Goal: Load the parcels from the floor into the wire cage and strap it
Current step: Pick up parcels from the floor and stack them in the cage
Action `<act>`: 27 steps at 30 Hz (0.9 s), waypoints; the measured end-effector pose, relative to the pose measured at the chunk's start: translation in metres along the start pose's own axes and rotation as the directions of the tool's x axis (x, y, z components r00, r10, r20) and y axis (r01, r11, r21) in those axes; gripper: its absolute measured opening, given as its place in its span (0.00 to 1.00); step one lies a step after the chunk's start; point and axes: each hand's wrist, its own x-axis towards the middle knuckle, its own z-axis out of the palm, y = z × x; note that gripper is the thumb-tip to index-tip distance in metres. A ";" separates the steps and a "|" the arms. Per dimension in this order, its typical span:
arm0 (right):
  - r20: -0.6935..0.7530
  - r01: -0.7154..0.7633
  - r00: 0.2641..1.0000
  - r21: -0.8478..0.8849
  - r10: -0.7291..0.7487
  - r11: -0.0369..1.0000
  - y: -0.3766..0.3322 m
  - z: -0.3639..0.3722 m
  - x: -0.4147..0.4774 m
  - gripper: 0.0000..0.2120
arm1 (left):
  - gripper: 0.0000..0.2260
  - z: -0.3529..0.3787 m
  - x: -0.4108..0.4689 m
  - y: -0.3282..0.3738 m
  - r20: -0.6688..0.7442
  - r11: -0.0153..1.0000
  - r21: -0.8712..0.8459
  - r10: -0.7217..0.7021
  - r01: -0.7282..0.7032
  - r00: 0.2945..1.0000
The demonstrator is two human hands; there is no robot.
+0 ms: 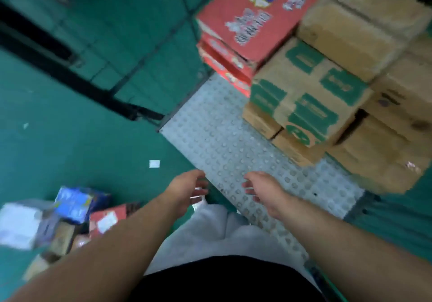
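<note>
While the view is blurred, both hands show plainly: the left hand [187, 189] and right hand [264, 191] reach forward side by side, fingers loose and apart, holding nothing. They hang above grey trousers [215, 229] and the near edge of the cage's studded plate [210, 126]. On the plate's far side stand stacked red boxes [245, 21], a green-printed carton [311, 95] and plain brown cartons [364, 21], touching one another. A wire panel [140, 56] with a black bar [58, 67] rises left of the plate. More parcels [58, 217] lie heaped on the green floor [70, 149] at lower left, among them a blue box [77, 203]. A paper scrap [154, 163] lies near the left hand.
</note>
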 end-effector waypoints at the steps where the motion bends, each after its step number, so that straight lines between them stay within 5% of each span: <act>1: 0.032 0.022 0.999 -0.066 -0.020 0.998 -0.006 0.013 -0.004 0.08 | 0.10 -0.016 -0.007 -0.011 -0.023 0.998 -0.062 -0.001 -0.001 1.000; 8: 0.252 0.216 0.962 -0.466 -0.106 0.858 -0.017 0.124 -0.044 0.08 | 0.09 -0.121 -0.046 -0.097 -0.169 0.886 -0.459 -0.007 -0.072 0.986; 13: 0.365 0.329 0.927 -0.684 -0.085 0.651 0.012 0.229 -0.079 0.07 | 0.07 -0.193 -0.075 -0.188 -0.228 0.711 -0.692 -0.054 -0.123 0.972; 27: 0.553 0.513 0.821 -0.825 0.146 0.239 0.182 0.500 -0.180 0.09 | 0.11 -0.350 -0.145 -0.482 -0.290 0.280 -0.940 -0.362 -0.194 0.886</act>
